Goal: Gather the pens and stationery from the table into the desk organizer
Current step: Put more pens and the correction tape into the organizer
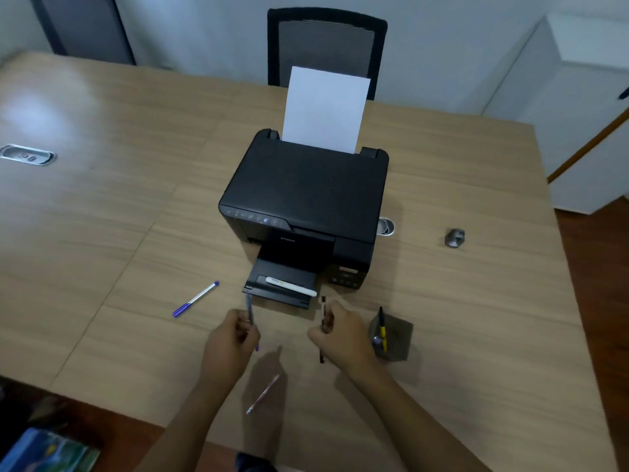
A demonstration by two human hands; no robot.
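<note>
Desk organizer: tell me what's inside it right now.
The desk organizer holds one yellow-and-black pen standing tilted, plus something small and grey at its base that I can't identify. The organizer's dark walls hide anything lower down.

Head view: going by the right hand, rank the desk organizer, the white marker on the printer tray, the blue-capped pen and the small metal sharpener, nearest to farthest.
1. desk organizer, just right of the right hand
2. white marker, ahead on the printer's tray
3. small metal sharpener, far right and ahead
4. blue-capped pen, far left, past the left hand

The last two are close to call.
</note>
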